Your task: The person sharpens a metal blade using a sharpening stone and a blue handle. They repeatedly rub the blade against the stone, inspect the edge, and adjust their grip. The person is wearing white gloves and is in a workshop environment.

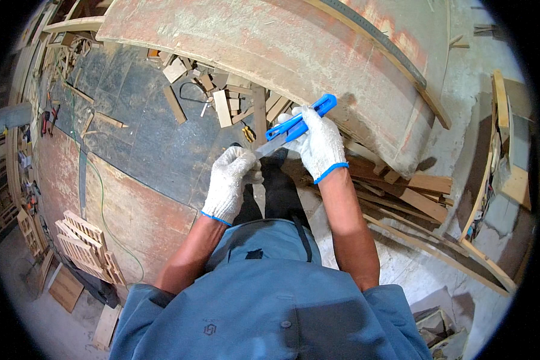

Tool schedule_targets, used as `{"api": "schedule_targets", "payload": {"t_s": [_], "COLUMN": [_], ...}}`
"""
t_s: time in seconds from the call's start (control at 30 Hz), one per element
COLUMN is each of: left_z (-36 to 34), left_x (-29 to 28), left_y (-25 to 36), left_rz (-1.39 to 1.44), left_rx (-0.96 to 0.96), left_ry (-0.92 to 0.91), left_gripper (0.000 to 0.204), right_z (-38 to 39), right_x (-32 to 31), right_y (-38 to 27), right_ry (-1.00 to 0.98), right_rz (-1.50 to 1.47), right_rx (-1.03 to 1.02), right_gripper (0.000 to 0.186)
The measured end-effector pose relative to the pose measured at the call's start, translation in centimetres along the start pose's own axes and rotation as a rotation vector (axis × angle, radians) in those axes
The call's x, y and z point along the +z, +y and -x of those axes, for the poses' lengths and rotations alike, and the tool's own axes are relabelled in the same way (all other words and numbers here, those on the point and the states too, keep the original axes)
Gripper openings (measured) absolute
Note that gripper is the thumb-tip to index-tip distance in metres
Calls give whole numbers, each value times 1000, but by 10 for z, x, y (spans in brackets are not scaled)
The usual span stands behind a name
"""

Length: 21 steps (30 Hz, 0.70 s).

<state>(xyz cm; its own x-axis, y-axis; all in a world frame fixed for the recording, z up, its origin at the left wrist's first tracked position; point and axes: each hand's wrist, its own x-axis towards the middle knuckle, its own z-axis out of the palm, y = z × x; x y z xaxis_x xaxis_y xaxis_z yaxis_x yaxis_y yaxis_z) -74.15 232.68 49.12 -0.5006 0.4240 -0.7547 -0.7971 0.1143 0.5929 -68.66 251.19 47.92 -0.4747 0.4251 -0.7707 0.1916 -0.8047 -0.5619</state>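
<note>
A blue plastic-handled tool with a flat silver blade is held in front of me; whether it is a cutter or a folding saw I cannot tell. My right hand, in a white knit glove with a blue cuff, is wrapped round its long, slotted blue handle. The handle points up and to the right. At the other end, my left hand, gloved the same way, pinches the blade near its tip with thumb and fingers. The exact contact there is partly hidden by the glove.
Beyond my hands lie loose wood offcuts and yellow-handled pliers. A large worn board spans the far side, with a long strip on it. Stacked planks sit at right; slatted wood pieces at left.
</note>
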Motion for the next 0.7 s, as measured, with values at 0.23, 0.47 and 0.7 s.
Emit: {"api": "schedule_targets", "payload": {"t_s": [0.23,0.47,0.7], "left_z": [-4,0,2], "left_x": [-4,-3,3], "left_y": [2,5,11], "left_rz": [98,280,269], "left_rx": [-56,-90,-75], "left_ry": [-40,-128,-178], "left_gripper": [12,10,10], "right_z": [1,10,9], "right_x": [-1,4,12], "right_y": [-2,-13,-16], "right_ry": [-16,-7,9], "right_rz": [98,237,90], "right_rx": [-53,-127,-143], "right_gripper": [30,28,29]}}
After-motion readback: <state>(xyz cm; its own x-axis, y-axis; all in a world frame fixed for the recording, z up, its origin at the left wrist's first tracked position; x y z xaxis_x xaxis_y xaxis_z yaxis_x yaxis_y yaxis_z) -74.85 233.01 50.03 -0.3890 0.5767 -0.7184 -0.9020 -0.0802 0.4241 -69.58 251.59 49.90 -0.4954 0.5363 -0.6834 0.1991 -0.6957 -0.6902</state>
